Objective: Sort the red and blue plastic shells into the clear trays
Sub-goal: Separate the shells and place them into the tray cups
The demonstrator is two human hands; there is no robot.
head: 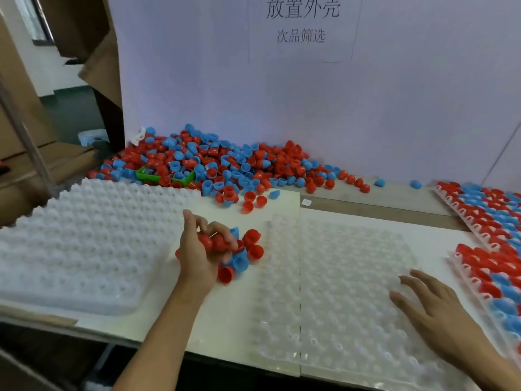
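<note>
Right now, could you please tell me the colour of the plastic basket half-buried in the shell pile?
Green plastic basket, head view.

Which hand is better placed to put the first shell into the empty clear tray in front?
The left hand, probably. It already grips a handful of red and blue shells just beside the clear tray. The right hand rests flat on the tray, holding nothing, and likely steadies it.

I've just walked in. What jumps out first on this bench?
The heap of red and blue shells piled against the back wall. Nearer, the left hand grips a small cluster of shells, while the right hand rests flat on the empty clear tray. Filled trays sit far right.
</note>
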